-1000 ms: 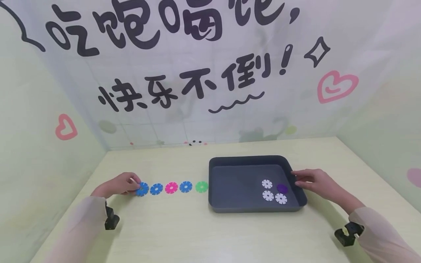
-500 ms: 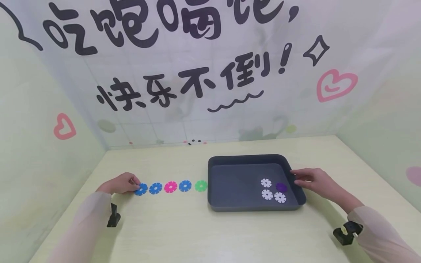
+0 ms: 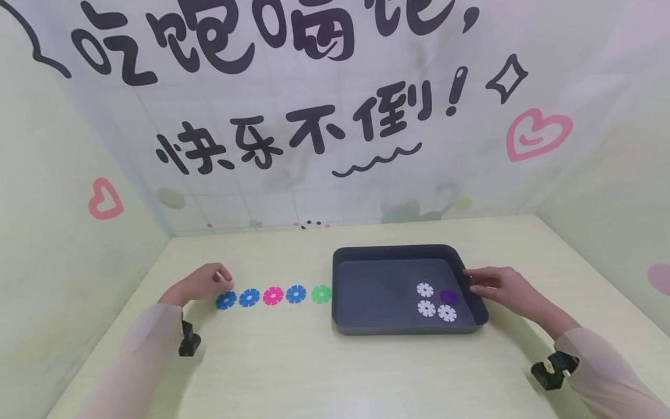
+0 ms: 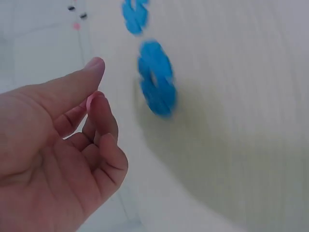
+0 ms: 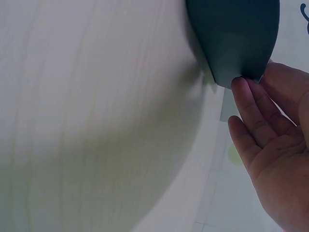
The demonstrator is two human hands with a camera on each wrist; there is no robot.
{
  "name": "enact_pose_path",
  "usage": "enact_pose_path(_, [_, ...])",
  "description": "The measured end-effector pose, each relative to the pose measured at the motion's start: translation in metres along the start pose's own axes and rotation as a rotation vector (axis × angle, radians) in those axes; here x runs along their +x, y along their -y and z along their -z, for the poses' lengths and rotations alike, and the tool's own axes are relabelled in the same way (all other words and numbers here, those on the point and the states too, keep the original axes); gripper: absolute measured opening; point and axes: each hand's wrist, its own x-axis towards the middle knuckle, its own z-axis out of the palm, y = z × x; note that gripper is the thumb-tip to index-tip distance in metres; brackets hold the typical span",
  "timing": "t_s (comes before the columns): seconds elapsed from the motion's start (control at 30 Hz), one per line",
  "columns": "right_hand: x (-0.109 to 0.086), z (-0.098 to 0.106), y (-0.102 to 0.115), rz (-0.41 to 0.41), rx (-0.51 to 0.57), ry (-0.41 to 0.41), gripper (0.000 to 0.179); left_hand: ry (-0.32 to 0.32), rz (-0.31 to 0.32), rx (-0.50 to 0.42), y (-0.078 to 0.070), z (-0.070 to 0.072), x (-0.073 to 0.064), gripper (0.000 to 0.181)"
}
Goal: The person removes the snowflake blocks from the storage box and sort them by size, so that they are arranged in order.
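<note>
Five thin plastic snowflake discs, slotted round the edge and holed at the centre, are laid flat in a row on the pale wood-grain surface (image 3: 335, 372). Left to right: leftmost blue disc (image 3: 232, 300), second blue disc (image 3: 255, 298), pink disc (image 3: 278, 295), third blue disc (image 3: 301, 294), green disc (image 3: 327, 294). Discs are round, so no long axis is shown; the row is run left-right.

The green disc is placed just beside the left wall of the dark grey tray (image 3: 377, 291), which is smooth, rectangular, round-cornered, with its long axis in line with the row. Three white discs (image 3: 431, 308) and one purple disc (image 3: 452, 297) are contained, grouped flat in its right half.

Left hand (image 3: 198, 283): nothing is held in the grip; fingers are loosely curled, held just off the leftmost blue disc, which is blurred in the left wrist view. Right hand (image 3: 508, 288): the tray's right rim is pinched in the grip by thumb and fingers.
</note>
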Motion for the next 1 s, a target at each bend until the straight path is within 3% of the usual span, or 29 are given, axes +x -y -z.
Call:
enact_pose_path(0.23, [-0.002,0.001,-0.002,-0.001,0.013,-0.008,0.038,0.007,-0.148,0.012,-0.065,-0.019,0.021,0.018])
enact_pose_path(0.43, [-0.002,0.002,-0.002,-0.003,0.030,-0.005,0.039,0.094,-0.310,0.026,-0.133,-0.041,0.038,0.014])
enact_pose_path(0.6, [-0.002,0.000,-0.001,-0.005,0.027,-0.014,0.038,0.194,-0.461,0.036,-0.180,-0.060,0.053,0.011])
enact_pose_path(0.77, [-0.002,0.000,0.001,0.012,0.042,-0.014,0.037,0.258,-0.517,0.059,-0.217,-0.082,0.072,0.018])
enact_pose_path(1.0, [-0.004,0.003,0.004,0.011,0.040,-0.004,0.038,0.323,-0.549,0.086,-0.257,-0.111,0.094,0.023])
